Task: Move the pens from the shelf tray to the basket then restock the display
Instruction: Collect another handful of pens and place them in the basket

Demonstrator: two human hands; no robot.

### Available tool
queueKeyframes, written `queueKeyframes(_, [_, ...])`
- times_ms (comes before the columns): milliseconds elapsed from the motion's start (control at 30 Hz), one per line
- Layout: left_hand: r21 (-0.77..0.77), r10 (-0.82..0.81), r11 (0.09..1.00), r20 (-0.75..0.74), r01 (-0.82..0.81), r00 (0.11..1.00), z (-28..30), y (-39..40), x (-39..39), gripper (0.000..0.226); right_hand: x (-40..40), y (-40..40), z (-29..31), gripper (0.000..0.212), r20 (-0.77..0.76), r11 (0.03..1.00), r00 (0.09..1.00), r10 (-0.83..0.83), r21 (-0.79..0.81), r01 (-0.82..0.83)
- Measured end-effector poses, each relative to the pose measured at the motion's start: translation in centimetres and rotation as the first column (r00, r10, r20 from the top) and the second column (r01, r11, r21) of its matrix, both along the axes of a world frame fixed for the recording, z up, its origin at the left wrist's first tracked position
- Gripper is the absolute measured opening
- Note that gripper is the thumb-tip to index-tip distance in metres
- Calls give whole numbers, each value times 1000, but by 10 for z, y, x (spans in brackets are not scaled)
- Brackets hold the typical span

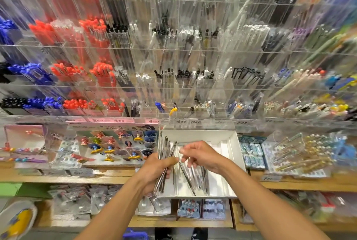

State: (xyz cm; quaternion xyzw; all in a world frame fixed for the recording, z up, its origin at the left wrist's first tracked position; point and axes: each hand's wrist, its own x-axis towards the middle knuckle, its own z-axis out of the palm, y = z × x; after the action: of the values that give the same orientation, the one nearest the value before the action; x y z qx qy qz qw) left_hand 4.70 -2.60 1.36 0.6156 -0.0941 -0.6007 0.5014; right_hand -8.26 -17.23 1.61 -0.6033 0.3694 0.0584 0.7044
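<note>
Pens are only partly gathered, by the look of it: the left hand (157,170) grips a bundle of slim clear-barrelled pens (166,154), fanned upward above its thumb and poking out below the fist, while plenty more loose clear pens (190,177) lie scattered on the floor of the shallow white cardboard shelf tray (230,143). Right hand (201,155) hovers over that tray beside the bundle, fingers loosely curled; whether it pinches a pen is hard to tell through the blur. Blue plastic basket (135,235) peeks in at the bottom edge, down by the floor, and nothing in view shows pens in it, so I'd judge the transfer not yet made and the restocking wholly ahead. Textures now: thin, hard, glossy barrels with dark tips, likely slippery in a bunch; matte, stiff card walls on the tray, which sits on the wooden shelf (108,178); above, a clear acrylic display rack (193,50) in stepped tiers, packed with red, blue and black pens.
</note>
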Motion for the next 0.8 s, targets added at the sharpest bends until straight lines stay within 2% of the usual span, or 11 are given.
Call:
queueKeyframes(33, [15, 52, 999, -63, -51, 997, -3, 3, 1, 38, -2, 3, -13, 22, -148, 988, 988, 47, -141, -68])
queueKeyframes(67, [28, 97, 995, -118, -94, 988, -5, 5, 3, 39, -3, 7, -27, 23, -319, 938, 939, 126, -269, -217])
queueKeyframes(133, [46, 159, 987, -185, -153, 970, -7, 10, 5, 41, -7, 19, -52, 26, -597, 739, 741, 308, -340, -581])
queueKeyframes(200, [53, 193, 981, -212, -186, 958, -9, 14, 5, 39, -7, 30, -72, 17, -726, 521, 552, 410, -311, -795])
queueKeyframes(233, [55, 201, 980, -215, -194, 956, -10, 16, 6, 36, -7, 33, -79, 7, -754, 436, 492, 435, -302, -848])
queueKeyframes(300, [61, 212, 977, -213, -203, 954, -11, 19, 6, 32, -4, 38, -91, 13, -785, 334, 433, 443, -303, -892])
queueKeyframes(400, [76, 253, 967, -204, -242, 946, -10, 21, 7, 30, 2, 46, -99, 14, -814, 321, 411, 411, -292, -901])
queueKeyframes(600, [77, 272, 962, -213, -261, 939, -5, 20, 7, 19, 6, 52, -107, 21, -817, 481, 466, 339, -275, -833])
queueKeyframes(733, [81, 265, 964, -209, -253, 941, -6, 17, 7, 14, 3, 52, -100, 2, -794, 530, 489, 361, -257, -808])
queueKeyframes(800, [81, 264, 964, -199, -253, 944, -9, 15, 7, 13, 1, 46, -91, 3, -784, 560, 484, 389, -215, -800])
